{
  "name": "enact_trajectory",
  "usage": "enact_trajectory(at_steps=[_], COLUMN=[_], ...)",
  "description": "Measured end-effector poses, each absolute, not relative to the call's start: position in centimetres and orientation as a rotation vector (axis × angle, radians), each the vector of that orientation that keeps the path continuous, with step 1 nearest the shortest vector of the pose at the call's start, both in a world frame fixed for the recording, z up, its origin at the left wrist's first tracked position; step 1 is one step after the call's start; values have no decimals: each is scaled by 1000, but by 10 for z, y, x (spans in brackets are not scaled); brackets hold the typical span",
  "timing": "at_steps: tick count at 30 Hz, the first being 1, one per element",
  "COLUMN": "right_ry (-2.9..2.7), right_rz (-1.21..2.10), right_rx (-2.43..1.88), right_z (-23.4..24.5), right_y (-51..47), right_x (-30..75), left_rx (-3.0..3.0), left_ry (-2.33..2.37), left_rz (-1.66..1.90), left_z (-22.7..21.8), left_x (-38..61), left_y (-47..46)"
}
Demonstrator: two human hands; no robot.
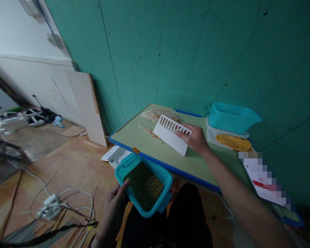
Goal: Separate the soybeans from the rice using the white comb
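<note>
In the head view, we see the left hand (116,199) with its fingers closed on one side of a blue-green box (168,179). Dark green beans (138,189) and pale round beans (155,186) are inside. The box is by the near edge of the tabletop (129,136), above the dark pants (189,215); we can't tell if it touches the edge. The right hand (193,137) has its fingers gripping the slotted end of a white board (170,140), which leans over the tabletop. Small mixed grains (160,114) lie behind it, and a thin line of them runs up to its left side.

We think the box could tip, because just one hand holds it at one side. Then beans might fall on the floor (77,158). If we push the board too fast, grains could hop over the edge. If its slots face down, grains may slip through.
</note>
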State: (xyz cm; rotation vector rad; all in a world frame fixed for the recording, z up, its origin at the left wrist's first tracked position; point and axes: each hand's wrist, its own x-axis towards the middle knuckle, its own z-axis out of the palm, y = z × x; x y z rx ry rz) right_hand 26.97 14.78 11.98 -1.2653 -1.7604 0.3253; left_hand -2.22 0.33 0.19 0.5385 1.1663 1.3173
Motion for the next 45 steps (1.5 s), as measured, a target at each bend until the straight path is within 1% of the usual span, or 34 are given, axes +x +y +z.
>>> enact_trajectory(at_steps=[12, 25, 35, 45], right_ry=[-1784, -1825, -1864, -1871], right_rz=[291, 316, 268, 314], right_rx=[-1261, -1245, -1208, -1151], right_z=[122, 122, 117, 119], right_y=[151, 151, 153, 150], right_x=[274, 271, 268, 262], left_rx=[593, 541, 548, 497], left_ry=[1228, 1178, 1170, 1188], left_rz=[1324, 1350, 1330, 1375], left_z=[14, 11, 13, 11], left_x=[-17, -18, -18, -16], left_y=[1, 0, 3, 3])
